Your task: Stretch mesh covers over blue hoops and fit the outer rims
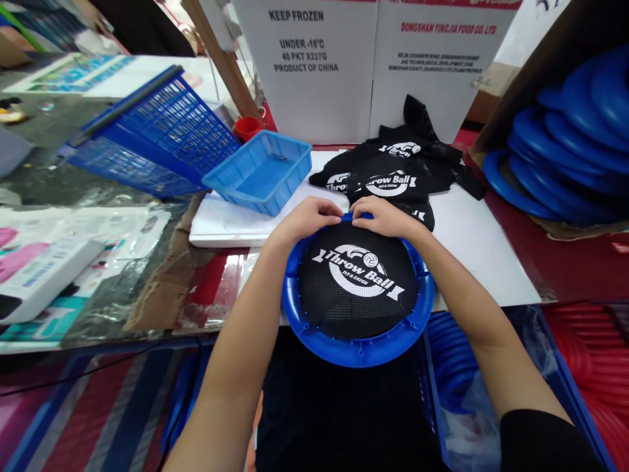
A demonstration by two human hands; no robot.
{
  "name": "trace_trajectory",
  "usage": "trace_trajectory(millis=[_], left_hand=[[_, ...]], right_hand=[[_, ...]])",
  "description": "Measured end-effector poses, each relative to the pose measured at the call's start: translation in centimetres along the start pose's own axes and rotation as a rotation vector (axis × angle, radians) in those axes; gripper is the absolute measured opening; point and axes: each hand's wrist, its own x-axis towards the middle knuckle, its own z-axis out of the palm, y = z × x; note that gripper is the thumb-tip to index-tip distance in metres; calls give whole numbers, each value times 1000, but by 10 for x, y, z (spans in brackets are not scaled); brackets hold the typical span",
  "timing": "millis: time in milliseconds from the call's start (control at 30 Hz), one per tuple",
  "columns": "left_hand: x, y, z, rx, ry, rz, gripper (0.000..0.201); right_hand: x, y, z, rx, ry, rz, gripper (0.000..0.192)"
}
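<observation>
Fingers of left hand and right hand pinch black mesh onto blue ring at its far edge; hooking around the rim likely follows.

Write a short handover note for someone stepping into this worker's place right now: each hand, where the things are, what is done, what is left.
Left hand and right hand both pinch the black mesh at the far edge of the blue ring, which rests at the table edge.
Done: mesh lies over most of the ring.
Left: the far edge, under the fingers.
More mesh pieces lie beyond; spare blue rings are stacked at right.
</observation>
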Motion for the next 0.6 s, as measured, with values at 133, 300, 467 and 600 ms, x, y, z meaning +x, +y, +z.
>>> trace_trajectory(millis=[133, 300, 467, 600], left_hand=[[3, -4, 2, -22, -10, -18, 13], [3, -1, 7, 130, 53, 31, 11], [1, 3, 8, 270, 41, 104, 21], [0, 2, 9, 323, -34, 144, 33]], right_hand=[[0, -5, 3, 124, 44, 68, 16], [4, -7, 10, 43, 100, 159, 16], [11, -11, 17, -89, 92, 198, 14], [7, -10, 17, -74, 111, 181, 12]])
